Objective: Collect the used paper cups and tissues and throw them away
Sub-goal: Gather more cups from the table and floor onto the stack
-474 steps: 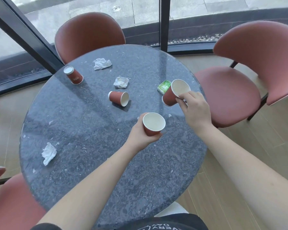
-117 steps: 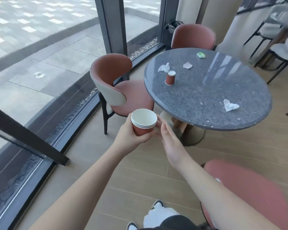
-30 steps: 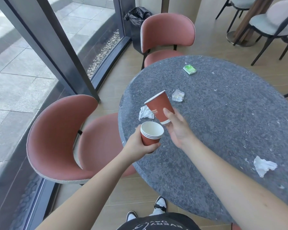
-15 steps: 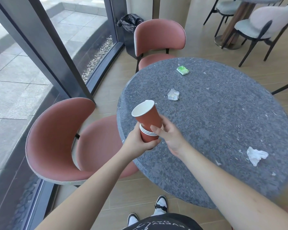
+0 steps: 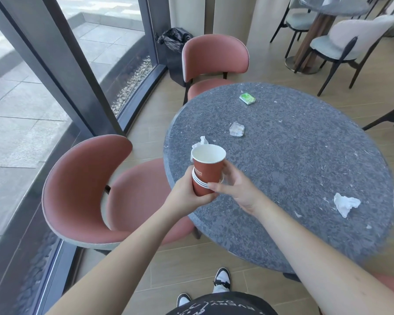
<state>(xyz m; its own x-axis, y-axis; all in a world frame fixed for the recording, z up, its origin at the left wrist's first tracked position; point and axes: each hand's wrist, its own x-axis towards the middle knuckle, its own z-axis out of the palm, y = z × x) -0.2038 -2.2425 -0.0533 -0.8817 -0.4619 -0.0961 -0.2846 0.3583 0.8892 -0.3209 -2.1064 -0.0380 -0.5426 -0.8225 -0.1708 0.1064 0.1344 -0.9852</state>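
Now the top cup (image 5: pixel 208 164) sits partly nested; my right hand (image 5: pixel 233 189) pinches it, left hand (image 5: pixel 187 192) grips the stack (image 5: pixel 200 185); I press straight down.

We see a round grey stone table (image 5: pixel 305 167) on a wood-plank floor (image 5: pixel 191 264). Pink chairs (image 5: pixel 77 189) flank it. Daylight enters through a dark-framed window (image 5: pixel 114 48).

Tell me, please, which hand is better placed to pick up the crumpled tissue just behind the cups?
Probably the right hand: it only pinches the top cup, while the left hand grips the cup stack. The tissue lies within its reach.
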